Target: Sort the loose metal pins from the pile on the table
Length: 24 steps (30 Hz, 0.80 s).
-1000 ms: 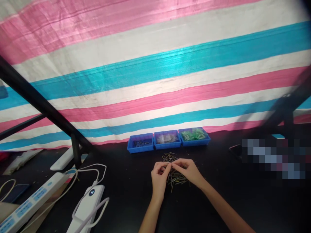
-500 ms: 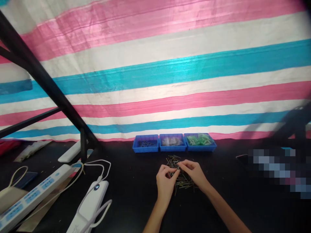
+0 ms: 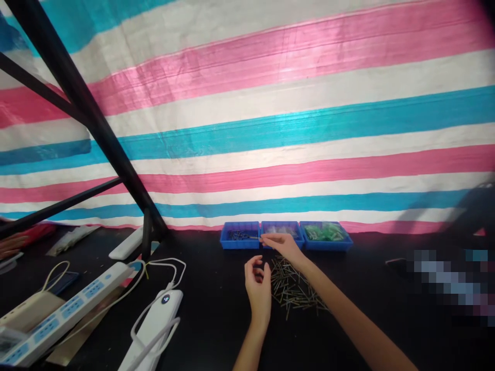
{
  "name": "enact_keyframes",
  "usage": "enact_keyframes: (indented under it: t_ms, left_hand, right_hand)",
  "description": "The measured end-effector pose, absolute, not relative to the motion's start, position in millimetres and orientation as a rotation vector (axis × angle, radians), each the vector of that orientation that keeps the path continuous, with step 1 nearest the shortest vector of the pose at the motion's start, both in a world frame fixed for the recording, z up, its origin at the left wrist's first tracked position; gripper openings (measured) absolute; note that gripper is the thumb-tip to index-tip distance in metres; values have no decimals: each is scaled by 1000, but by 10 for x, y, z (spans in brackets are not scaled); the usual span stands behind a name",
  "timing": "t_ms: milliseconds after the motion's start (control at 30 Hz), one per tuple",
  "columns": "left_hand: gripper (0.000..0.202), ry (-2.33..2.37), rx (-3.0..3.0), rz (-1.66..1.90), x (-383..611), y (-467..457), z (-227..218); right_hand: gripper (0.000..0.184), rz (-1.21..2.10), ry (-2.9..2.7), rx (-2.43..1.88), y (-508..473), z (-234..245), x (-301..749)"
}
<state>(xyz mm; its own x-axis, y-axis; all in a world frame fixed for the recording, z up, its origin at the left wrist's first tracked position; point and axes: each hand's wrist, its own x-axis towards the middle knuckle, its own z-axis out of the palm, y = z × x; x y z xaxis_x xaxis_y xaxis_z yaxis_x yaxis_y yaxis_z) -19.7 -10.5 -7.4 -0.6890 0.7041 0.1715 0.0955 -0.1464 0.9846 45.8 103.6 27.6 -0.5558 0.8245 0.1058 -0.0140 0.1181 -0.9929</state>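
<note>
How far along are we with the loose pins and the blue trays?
Done: only a few dark pieces lie in the left blue tray. In hand: the right hand pinches a pin at that tray's rim; the left hand is empty, fingers curled. Left: probably most of it, judging by the pile of pins on the black table.

On my feed, my left hand [image 3: 258, 288] and right hand [image 3: 284, 246] are both bare, with slim fingers and narrow wrists. My left forearm [image 3: 247, 350] and right forearm [image 3: 356, 330] are bare too, uncovered right down to the bottom edge of the frame. The nails are too small for me to make out.
</note>
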Motion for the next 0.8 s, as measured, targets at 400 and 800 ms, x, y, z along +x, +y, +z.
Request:
enact_keyframes:
  t_ms: [400, 800]
  left_hand:
    - [20, 1602, 922, 1773, -144, -117, -146]
    - [17, 1583, 962, 1668, -100, -112, -153]
  right_hand:
    - [26, 1235, -1970, -974, 978, -81, 1262]
    - [14, 759, -2267, -964, 888, -251, 1509]
